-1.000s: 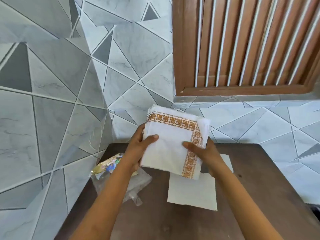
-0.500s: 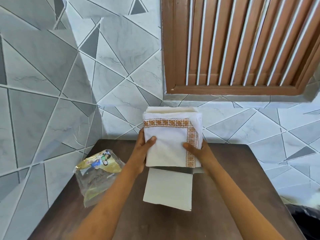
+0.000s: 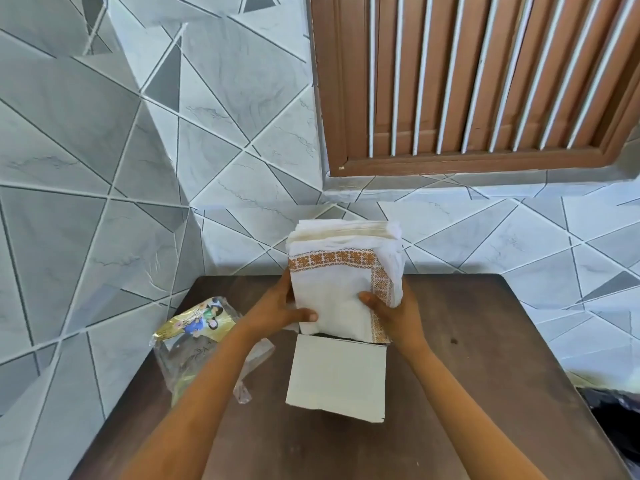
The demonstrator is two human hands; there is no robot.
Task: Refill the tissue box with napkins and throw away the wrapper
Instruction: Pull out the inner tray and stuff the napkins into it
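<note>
A thick stack of white napkins [image 3: 341,282] with an orange patterned border stands upright, its lower edge dipping into the open top of a plain white tissue box [image 3: 337,377] on the dark wooden table. My left hand [image 3: 277,311] grips the stack's left side with the thumb across its front. My right hand [image 3: 393,315] holds the right side, thumb on the front too. The empty clear plastic wrapper [image 3: 197,344], with a printed gold label, lies crumpled on the table to the left of the box.
The brown table [image 3: 485,341] stands in a corner of grey tiled walls. A brown louvred wooden window [image 3: 467,81] is above the back wall. Something dark [image 3: 613,417] sits off the table's right edge.
The napkin stack has come down and toward the box, and its bottom edge now sits in the box opening. Both hands slid lower along its sides.
</note>
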